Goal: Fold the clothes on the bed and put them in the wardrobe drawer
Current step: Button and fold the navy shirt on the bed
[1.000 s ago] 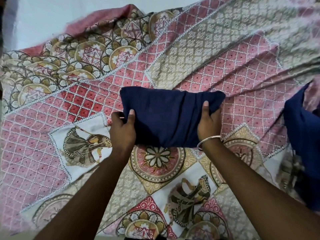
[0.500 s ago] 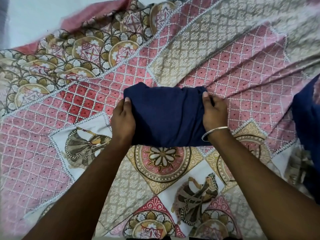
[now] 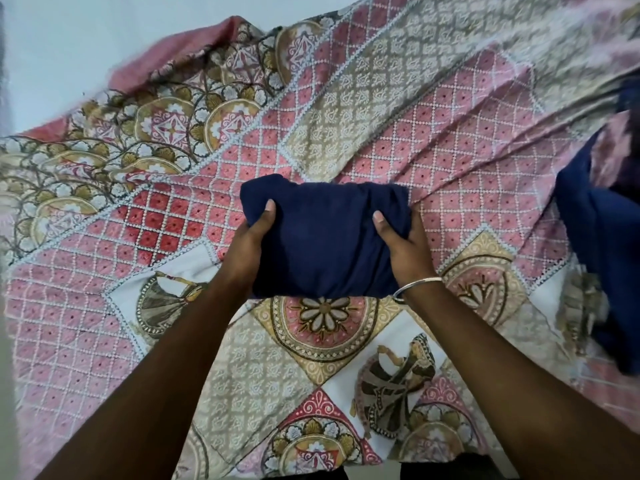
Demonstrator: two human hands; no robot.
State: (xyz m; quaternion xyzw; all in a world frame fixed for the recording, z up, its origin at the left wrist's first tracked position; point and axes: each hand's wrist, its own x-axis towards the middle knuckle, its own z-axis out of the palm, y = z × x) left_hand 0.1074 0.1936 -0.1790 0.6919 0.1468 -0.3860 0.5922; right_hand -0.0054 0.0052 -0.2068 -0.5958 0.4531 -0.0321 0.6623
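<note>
A folded navy blue garment [image 3: 323,237] forms a compact bundle in the middle of the patterned bedspread [image 3: 433,140]. My left hand [image 3: 247,244] grips its left side, thumb on top and fingers underneath. My right hand [image 3: 401,247], with a silver bangle on the wrist, grips its right side the same way. The bundle looks slightly raised at its near edge. The wardrobe drawer is not in view.
Another navy blue cloth [image 3: 602,237] lies crumpled at the right edge of the bed. A pale wall or floor [image 3: 69,46] shows beyond the bedspread's far left edge, where the cover is bunched up.
The bundle has become narrower as both hands moved inward and closed round its ends. The view has shifted slightly closer.
</note>
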